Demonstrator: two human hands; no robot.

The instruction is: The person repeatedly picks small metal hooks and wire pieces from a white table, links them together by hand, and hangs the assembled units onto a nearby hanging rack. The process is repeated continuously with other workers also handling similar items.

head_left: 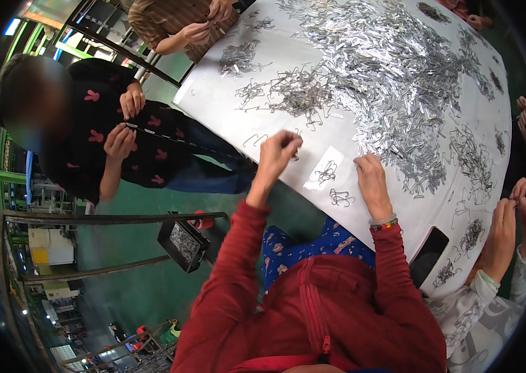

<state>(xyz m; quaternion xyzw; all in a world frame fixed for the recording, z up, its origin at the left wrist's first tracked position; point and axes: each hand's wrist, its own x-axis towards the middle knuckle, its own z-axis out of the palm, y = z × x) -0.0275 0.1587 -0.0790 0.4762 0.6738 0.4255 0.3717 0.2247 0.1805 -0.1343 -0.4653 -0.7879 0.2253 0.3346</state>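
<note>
- The left hand point(278, 149), in a red sleeve, is raised just over the near edge of the white-covered table point(213, 99); its fingers are pinched together on a small bent grey wire clip point(294, 155), which is too small to make out in detail.
- The right hand point(372, 177) lies palm down on the table with fingers loosely spread and nothing gripped, its fingertips at the edge of the big heap of shiny silver metal clips point(387, 68); a beaded bracelet point(383, 222) circles the wrist.
- Between the two hands lie a small tangle of dark wire hooks point(327, 171) on a clear plastic slip and a second tangle point(341, 198) just below it, near the table's edge.
- The heap spreads over most of the table, with looser bunches of wire hooks point(294, 93) on its left side and smaller piles along the right side.
- A dark flat phone point(429, 255) rests at the near right corner of the table.
- Other people work around the table: one in a black top with pink shapes point(120, 143) on the left, one in a striped brown top point(176, 18) at the far end, another's hands point(515, 211) on the right.
- The floor point(144, 280) is green; a black tray of metal parts point(183, 244) sits on a metal rail frame at the lower left.
</note>
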